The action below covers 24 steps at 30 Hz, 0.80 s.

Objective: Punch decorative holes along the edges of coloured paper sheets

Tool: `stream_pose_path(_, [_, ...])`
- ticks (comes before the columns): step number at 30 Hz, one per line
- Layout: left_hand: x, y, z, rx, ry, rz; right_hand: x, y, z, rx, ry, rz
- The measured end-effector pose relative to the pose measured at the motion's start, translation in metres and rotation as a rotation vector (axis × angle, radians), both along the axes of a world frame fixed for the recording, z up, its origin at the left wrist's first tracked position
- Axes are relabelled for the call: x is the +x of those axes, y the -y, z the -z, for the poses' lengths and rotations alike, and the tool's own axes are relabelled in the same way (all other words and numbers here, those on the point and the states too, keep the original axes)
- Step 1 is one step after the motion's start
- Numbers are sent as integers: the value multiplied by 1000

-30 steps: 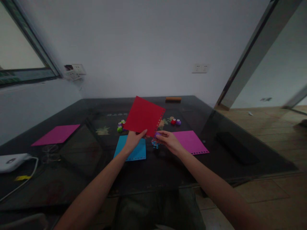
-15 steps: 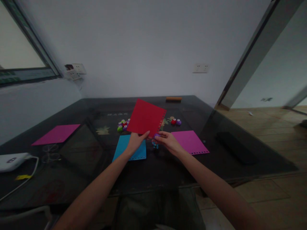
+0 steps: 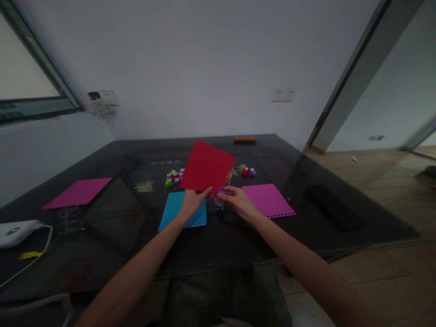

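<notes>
My left hand [image 3: 193,202] is closed on the lower edge of a red sheet [image 3: 207,166], thumb on its front. The sheet is raised above the table and tilted, with square holes along its right edge. My right hand [image 3: 237,200] pinches a small purple piece [image 3: 220,192] at the sheet's bottom corner; fingers partly cover it, so I cannot tell whether it grips the sheet. Just beneath are small blue bits [image 3: 220,205]. A blue sheet [image 3: 170,210] lies under my left hand, and a pink sheet [image 3: 269,200] lies right of my right hand.
Several big-eyed colored pieces [image 3: 175,177] cluster left of the red sheet; a red one [image 3: 245,171] and a purple one [image 3: 252,172] sit to its right. Another pink sheet [image 3: 78,192], a white device [image 3: 17,232] with a cable, and a dark flat object [image 3: 335,207] lie farther out.
The view has shifted slightly. Both hands keep their grips near the sheet's lower corner, and the purple piece sits slightly farther left against it.
</notes>
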State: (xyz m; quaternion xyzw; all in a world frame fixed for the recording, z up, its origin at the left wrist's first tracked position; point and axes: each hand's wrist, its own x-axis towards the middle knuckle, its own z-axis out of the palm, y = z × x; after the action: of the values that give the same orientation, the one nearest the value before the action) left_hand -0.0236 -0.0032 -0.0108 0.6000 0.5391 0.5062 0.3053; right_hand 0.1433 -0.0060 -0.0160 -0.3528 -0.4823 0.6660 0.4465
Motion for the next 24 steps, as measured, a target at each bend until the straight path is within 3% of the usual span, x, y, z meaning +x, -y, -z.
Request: stream_pose_path(24, [1, 1, 0, 24, -15, 4, 0, 1, 2, 29, -3, -28])
